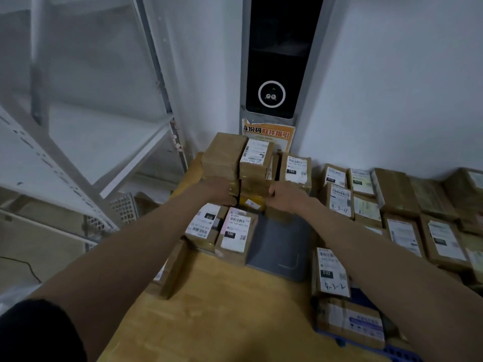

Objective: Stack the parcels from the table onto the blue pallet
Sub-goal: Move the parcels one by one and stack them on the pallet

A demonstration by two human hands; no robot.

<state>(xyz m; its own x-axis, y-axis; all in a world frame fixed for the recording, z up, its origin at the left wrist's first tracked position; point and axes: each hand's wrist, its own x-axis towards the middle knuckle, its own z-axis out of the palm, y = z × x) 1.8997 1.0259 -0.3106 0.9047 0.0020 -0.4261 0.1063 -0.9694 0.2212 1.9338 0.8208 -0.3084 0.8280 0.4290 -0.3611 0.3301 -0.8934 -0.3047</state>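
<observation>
At frame centre, a stack of brown parcels [236, 163] stands on the wooden table [222, 309], long axes pointing away toward the wall. Left hand [218, 190] and right hand [287, 195] grip its lower sides, fingers curled. Two labelled parcels [222, 231] lie just below the hands. Parcels cover the blue pallet [366, 296] at right.

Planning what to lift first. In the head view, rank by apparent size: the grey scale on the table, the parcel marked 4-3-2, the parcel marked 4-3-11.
1. Grey scale: largest.
2. Parcel marked 4-3-2.
3. Parcel marked 4-3-11: smallest, but farther from the camera, so its true size against 4-3-2 is unsure.
</observation>
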